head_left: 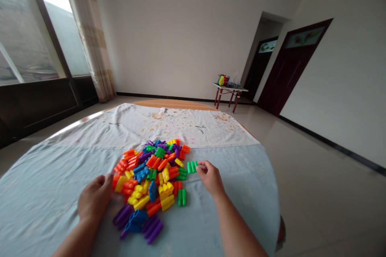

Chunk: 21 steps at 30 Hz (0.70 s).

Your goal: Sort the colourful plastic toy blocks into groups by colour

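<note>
A heap of plastic building blocks [152, 194] in orange, yellow, blue, green and purple, shaped like joined tubes, lies on the cloth in front of me. My right hand [210, 176] is to the right of the heap, its thumb and fingers pinching the end of a green block [191, 167]. At the heap's left edge is my left hand [94, 197], closed with its fingers curled. Its fingertips are against or right beside an orange block [116, 181]; whether they grip anything is hidden. Purple blocks [153, 228] and a blue block [135, 221] lie at the near side.
A pale blue cloth [241, 192] and a white floral cloth [193, 128] cover the round table, whose wooden edge [177, 104] shows at the back. Farther off, a small table [230, 87] carries a colourful bag [223, 80] and a clear plastic bag. Windows stand at left.
</note>
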Tool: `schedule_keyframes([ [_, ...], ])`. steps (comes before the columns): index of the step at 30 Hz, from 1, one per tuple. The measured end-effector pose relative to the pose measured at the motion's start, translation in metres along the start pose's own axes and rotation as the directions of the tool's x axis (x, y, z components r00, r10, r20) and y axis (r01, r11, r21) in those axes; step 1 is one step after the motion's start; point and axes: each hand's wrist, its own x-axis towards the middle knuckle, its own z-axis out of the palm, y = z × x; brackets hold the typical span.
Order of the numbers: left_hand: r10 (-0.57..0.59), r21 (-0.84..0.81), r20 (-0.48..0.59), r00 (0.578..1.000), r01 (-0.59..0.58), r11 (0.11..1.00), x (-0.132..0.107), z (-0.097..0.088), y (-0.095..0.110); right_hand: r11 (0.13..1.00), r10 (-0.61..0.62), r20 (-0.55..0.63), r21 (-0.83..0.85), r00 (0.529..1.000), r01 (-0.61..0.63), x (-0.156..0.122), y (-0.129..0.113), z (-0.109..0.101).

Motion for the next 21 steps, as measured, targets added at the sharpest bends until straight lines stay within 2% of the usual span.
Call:
schedule_keyframes([
  [3,-0.002,0.001,0.012,1.0,0.002,1.0,0.002,0.0,-0.001,0.987,0.079,-0.077,-0.135,0.994,-0.089,0.005,0.009,-0.008],
  [7,0.003,0.006,0.022,1.0,-0.003,1.0,0.005,0.001,-0.005,0.948,0.122,-0.066,-0.288,0.99,-0.136,0.005,0.014,-0.01],
  [13,0.007,0.028,0.073,0.997,-0.009,1.0,0.006,0.0,-0.008,0.929,-0.03,-0.099,-0.371,0.995,-0.009,0.001,0.009,-0.009],
  [19,-0.021,0.037,0.107,0.994,0.017,0.999,0.008,0.005,-0.012,0.901,-0.039,0.047,-0.43,0.998,0.055,0.001,0.015,-0.002],
  [21,0.006,0.037,0.074,0.997,-0.008,0.999,0.011,0.008,-0.015,0.892,-0.048,0.069,-0.446,0.996,0.074,0.009,0.02,-0.002],
])
